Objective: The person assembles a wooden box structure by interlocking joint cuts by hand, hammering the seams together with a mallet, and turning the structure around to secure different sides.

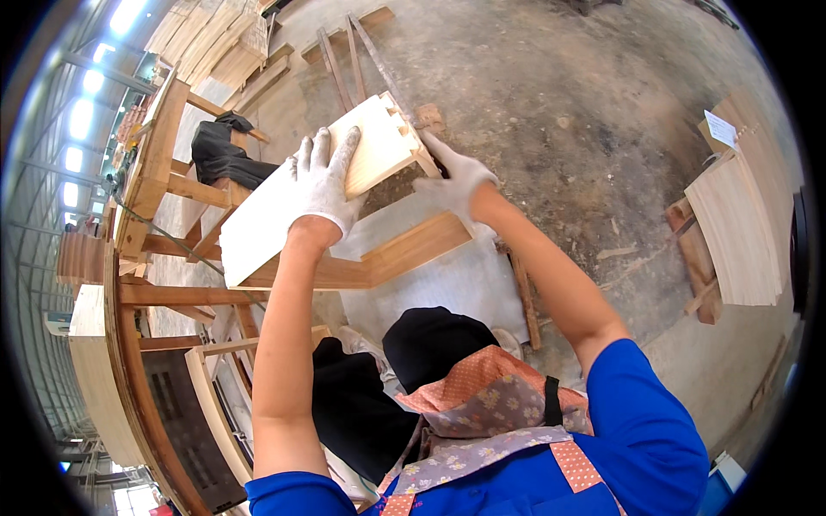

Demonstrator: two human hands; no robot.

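Two gloved hands on one pale wooden panel [292, 202] — a broad board with finger-joint notches cut in its far end. Left hand [325, 176] lies flat on the panel's top face near the notched end, fingers spread, pressing rather than gripping. Right hand [456, 181] is at the panel's far right corner, fingers wrapped about the notched edge; how firmly it grasps I cannot tell.

Panel sits tilted on a darker wooden frame piece [404, 254], which meets it at an angle like the side of a box or drawer. Under both lies a grey sheet [465, 284] on the concrete floor [559, 112].

Around: a wooden workbench frame [151, 172] at the left with a black cloth [219, 155] draped on it, stacked pale boards [215, 34] at the upper left, a fan of thin veneer-like sheets [736, 228] at the right edge, long slats [344, 60] on the floor beyond the panel.

Risks, as judged from here:
- Notched fingers look thin; forcing the joint while the panel is tilted could snap or split one.
- Right fingers curl near the joint line — a pinch if the pieces close suddenly.
- Frame piece is only propped; uneven pressure from the flat left palm could let it slide on the sheet.
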